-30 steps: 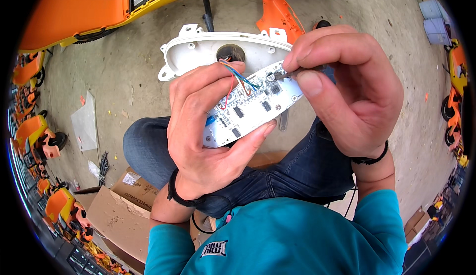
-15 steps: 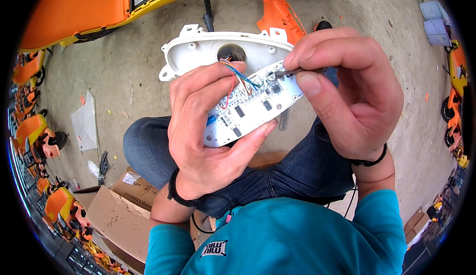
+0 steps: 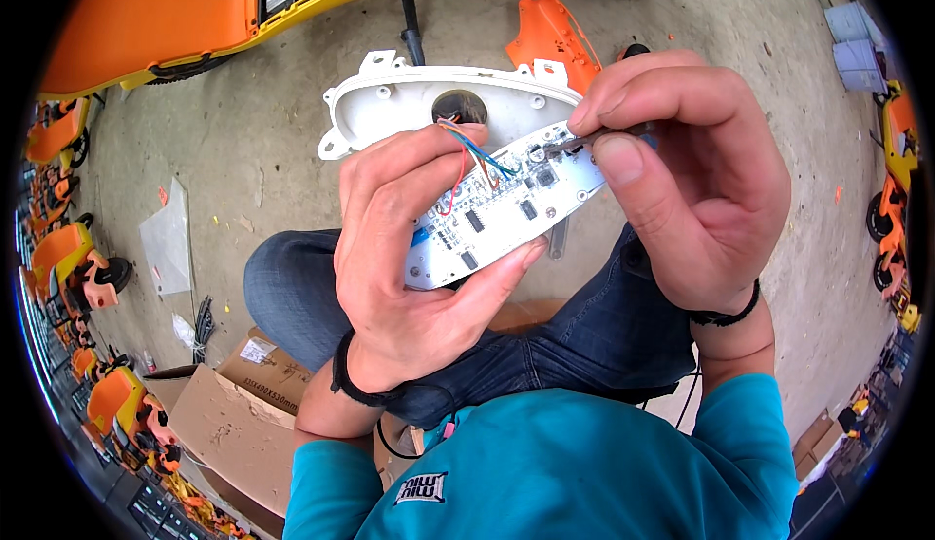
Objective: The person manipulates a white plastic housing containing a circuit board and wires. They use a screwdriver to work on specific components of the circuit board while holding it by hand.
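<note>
My left hand (image 3: pixel 409 258) grips a white circuit board (image 3: pixel 506 223) by its left end, thumb along the near edge and fingers over the far one. Small black chips and other parts dot the board's upper face. Thin coloured wires (image 3: pixel 466 155) run from it past my left fingertips toward a round dark hole in a white plastic housing (image 3: pixel 394 111) behind. Between thumb and fingers, my right hand (image 3: pixel 696 180) pinches a thin dark tool (image 3: pixel 582 139) whose tip meets the board near its right end. The tool's kind cannot be made out, as my fingers cover much of it.
An orange and yellow scooter (image 3: pixel 156 24) stands at the far left, with an orange plastic panel (image 3: pixel 550 38) on the concrete floor beyond the housing. Opened cardboard boxes (image 3: pixel 234 423) sit at my lower left. A clear plastic sheet (image 3: pixel 168 243) lies at left.
The board and both hands have shifted very slightly to the right. My grips on the board and the dark tool look the same.
</note>
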A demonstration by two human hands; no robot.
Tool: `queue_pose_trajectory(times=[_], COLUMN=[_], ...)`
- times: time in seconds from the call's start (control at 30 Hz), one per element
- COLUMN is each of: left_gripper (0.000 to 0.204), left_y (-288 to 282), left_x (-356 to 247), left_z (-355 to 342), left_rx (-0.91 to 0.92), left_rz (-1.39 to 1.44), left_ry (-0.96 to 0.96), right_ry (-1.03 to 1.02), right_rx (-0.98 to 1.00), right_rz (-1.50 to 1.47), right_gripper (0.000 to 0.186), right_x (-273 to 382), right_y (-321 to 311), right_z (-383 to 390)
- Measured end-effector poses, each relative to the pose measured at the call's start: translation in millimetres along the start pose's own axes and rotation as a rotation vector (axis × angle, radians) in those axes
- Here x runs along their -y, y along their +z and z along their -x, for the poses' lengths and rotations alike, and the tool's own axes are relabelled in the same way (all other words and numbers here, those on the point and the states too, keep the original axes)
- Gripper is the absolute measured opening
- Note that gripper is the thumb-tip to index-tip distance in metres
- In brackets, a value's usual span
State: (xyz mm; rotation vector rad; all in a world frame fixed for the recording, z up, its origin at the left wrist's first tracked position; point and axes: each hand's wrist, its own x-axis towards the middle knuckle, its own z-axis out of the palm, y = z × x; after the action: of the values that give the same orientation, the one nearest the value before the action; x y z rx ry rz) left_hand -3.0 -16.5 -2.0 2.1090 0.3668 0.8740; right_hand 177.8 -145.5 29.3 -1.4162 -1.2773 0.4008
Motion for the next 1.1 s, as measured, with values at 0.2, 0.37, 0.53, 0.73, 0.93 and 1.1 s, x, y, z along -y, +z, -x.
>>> queue_pose_trajectory(times=[0.2,0.37,0.53,0.73,0.93,1.1], left_gripper=[0.059,0.059,0.058,0.059,0.059,0.060], left_y=[0.6,-0.6,-0.2,-1.4,-0.4,-0.2], left_x=[1.2,0.0,0.2,-1.1,1.2,1.4], left_z=[0.2,-0.2,1.5,-0.6,0.9,1.6], left_rx=[-0.007,0.009,-0.005,0.011,-0.004,0.000], left_rz=[-0.010,-0.033,-0.019,-0.039,-0.017,-0.019], left_ry=[0.013,0.017,0.001,0.015,0.021,0.014], right_ry=[-0.017,-0.030,-0.037,-0.030,-0.054,-0.054], right_rx=[0.015,0.015,-0.004,-0.007,0.014,0.025], right_rz=[0.036,0.064,0.034,0.038,0.064,0.071], right_gripper=[0.018,0.019,0.018,0.018,0.018,0.019], right_x=[-0.3,-0.1,-0.5,0.9,0.9,1.3], right_y=[0.0,1.8,3.2,1.4,1.5,2.5], right_z=[-0.6,0.0,0.0,0.1,-0.2,0.1])
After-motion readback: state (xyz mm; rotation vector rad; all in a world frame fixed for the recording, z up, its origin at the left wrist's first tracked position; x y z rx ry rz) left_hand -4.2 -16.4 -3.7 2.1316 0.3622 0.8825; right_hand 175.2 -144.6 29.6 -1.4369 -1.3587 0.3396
